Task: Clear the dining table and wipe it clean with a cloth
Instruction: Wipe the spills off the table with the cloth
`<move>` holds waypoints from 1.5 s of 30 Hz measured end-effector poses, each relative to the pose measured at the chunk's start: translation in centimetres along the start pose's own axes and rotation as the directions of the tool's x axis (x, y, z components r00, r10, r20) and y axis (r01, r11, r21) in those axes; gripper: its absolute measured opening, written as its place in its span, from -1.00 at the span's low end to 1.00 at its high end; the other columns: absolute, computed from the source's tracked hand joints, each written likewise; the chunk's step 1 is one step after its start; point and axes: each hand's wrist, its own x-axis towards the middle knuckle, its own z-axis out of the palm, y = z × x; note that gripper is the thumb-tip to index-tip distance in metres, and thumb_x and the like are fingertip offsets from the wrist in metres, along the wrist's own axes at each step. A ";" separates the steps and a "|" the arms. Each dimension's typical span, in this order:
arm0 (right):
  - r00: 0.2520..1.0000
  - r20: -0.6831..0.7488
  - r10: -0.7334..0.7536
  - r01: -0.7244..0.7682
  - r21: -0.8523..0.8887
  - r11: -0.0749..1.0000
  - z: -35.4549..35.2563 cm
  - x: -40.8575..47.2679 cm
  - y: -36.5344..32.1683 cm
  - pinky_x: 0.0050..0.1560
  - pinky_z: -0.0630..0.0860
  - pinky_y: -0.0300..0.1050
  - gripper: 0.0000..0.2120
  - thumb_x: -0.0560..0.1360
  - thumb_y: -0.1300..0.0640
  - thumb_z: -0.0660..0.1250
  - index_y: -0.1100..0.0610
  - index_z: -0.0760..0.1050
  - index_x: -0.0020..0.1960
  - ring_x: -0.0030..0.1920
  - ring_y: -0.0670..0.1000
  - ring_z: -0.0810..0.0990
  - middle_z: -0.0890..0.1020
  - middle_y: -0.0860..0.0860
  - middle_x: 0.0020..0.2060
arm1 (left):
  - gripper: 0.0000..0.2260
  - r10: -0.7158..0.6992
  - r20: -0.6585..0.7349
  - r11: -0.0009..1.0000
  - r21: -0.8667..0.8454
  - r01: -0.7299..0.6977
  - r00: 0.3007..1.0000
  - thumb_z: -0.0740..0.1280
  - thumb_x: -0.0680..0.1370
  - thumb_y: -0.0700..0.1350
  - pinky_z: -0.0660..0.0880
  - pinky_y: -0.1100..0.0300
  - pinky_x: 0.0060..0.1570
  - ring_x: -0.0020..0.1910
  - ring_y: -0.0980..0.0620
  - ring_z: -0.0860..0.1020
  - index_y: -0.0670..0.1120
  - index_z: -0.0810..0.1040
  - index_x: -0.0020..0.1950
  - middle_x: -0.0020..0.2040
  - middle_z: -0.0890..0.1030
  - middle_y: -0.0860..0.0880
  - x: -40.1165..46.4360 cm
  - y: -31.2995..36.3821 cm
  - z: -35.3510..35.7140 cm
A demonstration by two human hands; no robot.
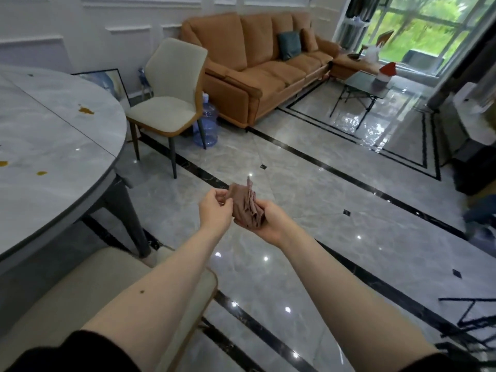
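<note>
You held the brown cloth bunched at lower centre of the frame, your right hand cupped beneath it, your left hand pinching its near edge. The marble dining table, orange stains showing, lay off to the left, nearer your left hand.
</note>
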 end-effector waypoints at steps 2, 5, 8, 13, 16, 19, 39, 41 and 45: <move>1.000 0.027 0.012 -0.011 -0.035 0.999 -3.0 0.6 -2.0 -0.05 0.55 -0.08 -0.60 0.65 0.10 -0.03 0.26 0.42 0.31 -0.02 0.04 0.62 0.62 0.14 0.04 | -0.89 0.005 -0.025 1.000 0.005 -0.005 1.000 0.28 0.52 -0.26 0.44 0.30 -0.18 -0.12 0.03 0.54 -0.17 0.50 0.04 -0.05 0.58 -0.11 0.1 0.7 3.0; 0.997 0.079 0.015 -0.009 -0.085 0.996 -4.9 2.3 -4.5 0.08 0.49 -0.08 -0.60 0.66 0.06 -0.03 0.23 0.46 0.27 0.03 0.04 0.60 0.61 0.14 0.09 | -0.91 0.013 -0.087 1.000 0.022 -0.011 0.996 0.27 0.53 -0.25 0.45 0.25 -0.14 -0.12 0.03 0.53 -0.14 0.48 0.02 -0.06 0.56 -0.08 1.3 1.6 5.3; 0.993 0.118 0.020 -0.010 -0.086 0.996 -4.6 5.1 -6.5 0.08 0.52 -0.06 -0.55 0.65 0.00 -0.01 0.24 0.40 0.35 0.15 0.09 0.57 0.55 0.19 0.23 | -0.87 0.005 -0.159 0.998 0.058 0.004 0.987 0.28 0.53 -0.24 0.48 0.13 -0.05 -0.10 -0.01 0.52 -0.19 0.49 0.06 -0.07 0.55 -0.06 4.1 2.0 5.9; 0.983 0.158 0.097 -0.072 -0.156 0.985 -1.8 12.3 -8.8 0.06 0.54 -0.07 -0.53 0.64 -0.07 0.02 0.22 0.39 0.36 0.13 0.10 0.58 0.56 0.20 0.21 | -0.90 -0.046 -0.266 0.998 0.032 0.057 0.963 0.28 0.51 -0.25 0.52 0.01 0.02 -0.06 -0.11 0.55 -0.18 0.48 0.01 -0.10 0.55 -0.08 11.1 0.8 5.2; 0.961 0.236 0.142 -0.100 -0.183 0.978 0.9 16.9 -11.8 0.11 0.47 -0.11 -0.62 0.65 0.02 0.04 0.25 0.42 0.27 0.02 0.06 0.59 0.60 0.18 0.06 | -0.91 -0.079 -0.330 0.997 -0.008 0.081 0.940 0.28 0.51 -0.25 0.53 -0.01 0.04 -0.04 -0.11 0.56 -0.16 0.48 0.00 -0.09 0.55 -0.09 17.0 0.9 4.4; 0.954 0.260 0.147 -0.073 -0.276 0.958 4.3 22.0 -14.7 0.02 0.53 -0.14 -0.67 0.63 0.12 0.12 0.26 0.42 0.30 0.03 0.06 0.60 0.58 0.20 0.14 | -0.89 -0.118 -0.384 0.993 -0.049 0.107 0.916 0.28 0.51 -0.24 0.53 -0.04 0.05 -0.04 -0.11 0.56 -0.18 0.48 0.02 -0.07 0.57 -0.11 22.8 1.6 3.1; 0.863 0.417 0.284 0.046 -0.625 0.779 27.8 52.5 -26.6 0.09 0.52 -0.04 -0.66 0.55 0.32 0.23 0.31 0.41 0.32 0.21 0.20 0.55 0.55 0.27 0.20 | -0.83 -0.222 -0.757 0.973 -0.129 0.192 0.614 0.31 0.50 -0.27 0.43 0.17 -0.06 -0.09 -0.04 0.51 -0.26 0.50 0.08 -0.07 0.55 -0.13 53.8 3.0 -9.6; 0.848 0.437 0.301 0.068 -0.653 0.754 30.7 54.7 -26.7 0.07 0.52 -0.04 -0.67 0.55 0.32 0.23 0.29 0.42 0.31 0.21 0.20 0.55 0.55 0.27 0.20 | -0.85 -0.233 -0.784 0.970 -0.146 0.194 0.575 0.31 0.50 -0.28 0.42 0.17 -0.09 -0.12 -0.03 0.50 -0.26 0.51 0.06 -0.09 0.54 -0.12 55.9 2.8 -11.7; 0.822 0.461 0.333 0.093 -0.687 0.721 36.7 59.1 -26.0 0.12 0.52 -0.01 -0.69 0.55 0.33 0.24 0.32 0.43 0.28 0.20 0.20 0.55 0.57 0.25 0.18 | -0.85 -0.257 -0.819 0.965 -0.187 0.184 0.513 0.29 0.50 -0.29 0.46 0.12 -0.11 -0.16 -0.05 0.50 -0.26 0.51 0.06 -0.10 0.54 -0.13 60.6 1.6 -16.4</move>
